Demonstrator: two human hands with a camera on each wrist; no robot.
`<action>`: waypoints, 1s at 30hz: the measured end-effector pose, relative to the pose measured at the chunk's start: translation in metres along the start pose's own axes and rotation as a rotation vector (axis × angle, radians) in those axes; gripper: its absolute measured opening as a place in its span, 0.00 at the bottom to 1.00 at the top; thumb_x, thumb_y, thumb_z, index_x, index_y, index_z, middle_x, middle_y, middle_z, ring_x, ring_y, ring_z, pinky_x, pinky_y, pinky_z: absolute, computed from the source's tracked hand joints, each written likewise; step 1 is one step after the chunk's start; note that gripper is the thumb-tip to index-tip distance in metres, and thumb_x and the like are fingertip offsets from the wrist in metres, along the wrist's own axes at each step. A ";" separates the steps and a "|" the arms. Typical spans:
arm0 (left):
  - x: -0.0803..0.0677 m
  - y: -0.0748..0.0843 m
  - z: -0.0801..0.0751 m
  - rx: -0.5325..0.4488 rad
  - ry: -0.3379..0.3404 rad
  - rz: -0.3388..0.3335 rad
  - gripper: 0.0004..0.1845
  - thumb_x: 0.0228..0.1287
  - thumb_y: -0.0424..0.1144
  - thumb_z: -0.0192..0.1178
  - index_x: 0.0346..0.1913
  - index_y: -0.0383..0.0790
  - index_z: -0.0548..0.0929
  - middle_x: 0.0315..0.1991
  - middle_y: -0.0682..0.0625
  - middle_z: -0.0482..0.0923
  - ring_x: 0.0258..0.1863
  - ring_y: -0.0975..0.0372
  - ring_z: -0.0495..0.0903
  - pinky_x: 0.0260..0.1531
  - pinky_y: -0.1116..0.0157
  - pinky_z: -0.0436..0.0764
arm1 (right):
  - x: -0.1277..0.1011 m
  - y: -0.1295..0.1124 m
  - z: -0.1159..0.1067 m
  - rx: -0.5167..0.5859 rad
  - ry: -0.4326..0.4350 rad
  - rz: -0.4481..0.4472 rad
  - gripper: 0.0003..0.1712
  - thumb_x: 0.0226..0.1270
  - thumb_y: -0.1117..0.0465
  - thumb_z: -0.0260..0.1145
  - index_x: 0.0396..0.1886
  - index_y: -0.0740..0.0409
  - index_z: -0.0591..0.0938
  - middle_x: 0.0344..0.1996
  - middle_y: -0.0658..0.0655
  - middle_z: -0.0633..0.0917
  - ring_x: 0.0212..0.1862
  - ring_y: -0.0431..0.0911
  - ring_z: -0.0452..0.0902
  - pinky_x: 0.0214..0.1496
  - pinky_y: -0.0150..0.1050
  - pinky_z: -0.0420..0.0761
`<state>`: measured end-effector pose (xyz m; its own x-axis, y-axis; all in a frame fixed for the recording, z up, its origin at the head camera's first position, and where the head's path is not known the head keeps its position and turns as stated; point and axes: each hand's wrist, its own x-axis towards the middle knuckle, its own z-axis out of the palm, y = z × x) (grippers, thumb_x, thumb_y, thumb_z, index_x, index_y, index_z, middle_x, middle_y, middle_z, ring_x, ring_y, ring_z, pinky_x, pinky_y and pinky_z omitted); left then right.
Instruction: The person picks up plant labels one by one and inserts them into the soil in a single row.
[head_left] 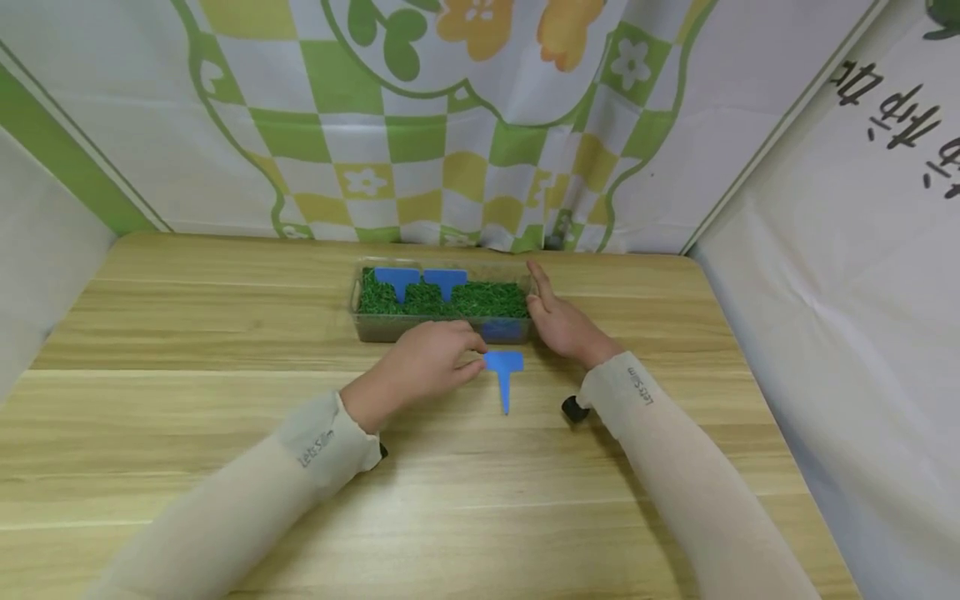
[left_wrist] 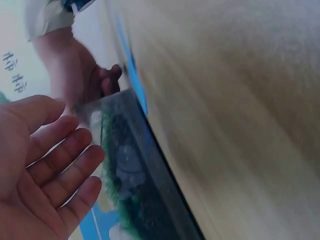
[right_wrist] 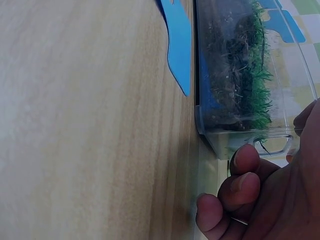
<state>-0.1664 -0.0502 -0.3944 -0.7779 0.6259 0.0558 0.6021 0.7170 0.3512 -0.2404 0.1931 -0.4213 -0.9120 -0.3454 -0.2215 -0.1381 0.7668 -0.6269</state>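
A clear plastic box (head_left: 442,328) with dark filling and green grass (head_left: 491,298) stands near the table's back edge. Two blue T-shaped plant labels, one to the left (head_left: 397,277) and one beside it (head_left: 446,278), stand upright in the grass. Another blue plant label (head_left: 505,362) lies in front of the box, stem toward me. My left hand (head_left: 427,358) reaches beside its head; in the left wrist view the fingers (left_wrist: 75,160) are loosely bent and hold nothing. My right hand (head_left: 566,325) rests against the box's right end, near the handle slot (right_wrist: 272,145).
A patterned green, yellow and white cloth (head_left: 465,158) hangs behind the wooden table (head_left: 187,400). White sheets with black writing (head_left: 900,117) hang on the right. A small black object (head_left: 574,409) shows by my right cuff.
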 end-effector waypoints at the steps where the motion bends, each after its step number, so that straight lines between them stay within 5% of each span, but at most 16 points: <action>1: 0.001 0.001 0.003 0.002 0.001 0.008 0.15 0.70 0.46 0.63 0.52 0.43 0.87 0.47 0.51 0.84 0.42 0.59 0.85 0.46 0.58 0.85 | 0.000 0.000 0.000 0.000 -0.001 0.001 0.31 0.81 0.39 0.29 0.71 0.12 0.25 0.74 0.63 0.65 0.71 0.59 0.67 0.75 0.57 0.63; 16: 0.019 0.011 0.026 0.070 -0.098 0.023 0.24 0.69 0.53 0.62 0.60 0.43 0.83 0.52 0.48 0.81 0.49 0.56 0.82 0.51 0.57 0.83 | 0.001 -0.002 -0.002 0.018 -0.005 -0.014 0.32 0.82 0.40 0.30 0.73 0.14 0.25 0.74 0.64 0.65 0.72 0.58 0.66 0.74 0.57 0.64; 30: 0.024 0.017 0.028 0.101 -0.143 0.028 0.24 0.68 0.56 0.62 0.60 0.47 0.83 0.50 0.49 0.81 0.48 0.56 0.82 0.46 0.58 0.84 | 0.000 0.002 -0.003 -0.091 0.015 -0.013 0.32 0.81 0.38 0.29 0.74 0.15 0.26 0.72 0.61 0.70 0.71 0.59 0.68 0.74 0.57 0.66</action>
<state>-0.1700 -0.0143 -0.4137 -0.7312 0.6783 -0.0721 0.6438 0.7212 0.2557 -0.2416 0.1963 -0.4208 -0.9155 -0.3481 -0.2015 -0.1845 0.8086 -0.5587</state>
